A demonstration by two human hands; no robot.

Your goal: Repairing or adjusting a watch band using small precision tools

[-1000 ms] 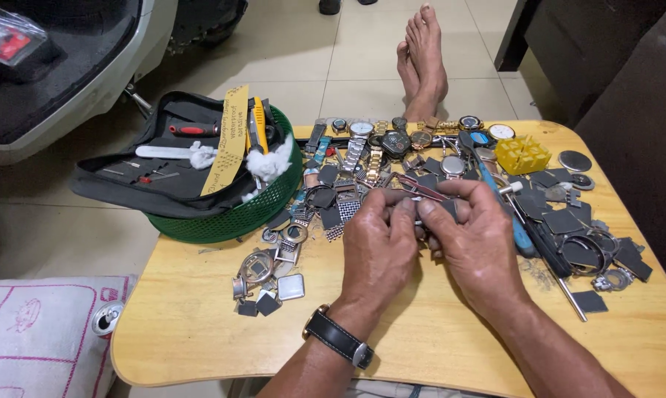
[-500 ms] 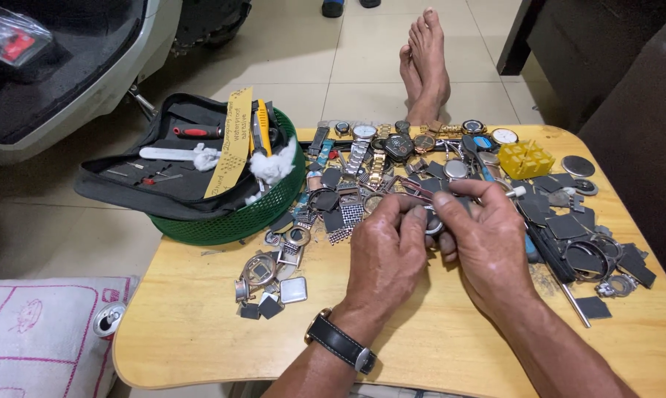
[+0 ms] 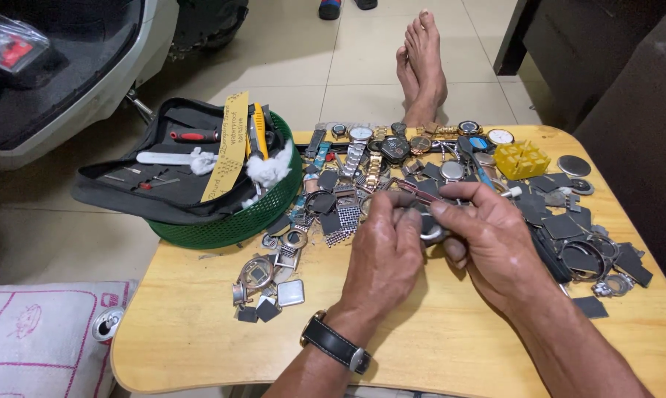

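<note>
My left hand (image 3: 383, 249) and my right hand (image 3: 488, 239) meet above the middle of a small wooden table (image 3: 200, 324). Between them sits a round silver watch case (image 3: 430, 230), gripped by my left fingers. My right hand pinches a thin metal tool (image 3: 413, 191) whose tip points left over the case. A dark strapped watch (image 3: 334, 345) is on my left wrist. Several watches (image 3: 392, 144), metal bands and dark square parts lie scattered just beyond my fingers.
A green basket (image 3: 233, 221) at the table's left edge carries an open black tool pouch (image 3: 163, 173). A yellow plastic block (image 3: 521, 158) stands at the back right. Bare feet (image 3: 421, 63) rest on the tiled floor behind. A scooter (image 3: 60, 66) is at the left, and a pillow (image 3: 38, 339) lies at the lower left.
Both hands have stayed together over the table's middle, with the fingers shifting slightly around the watch case and the thin tool.
</note>
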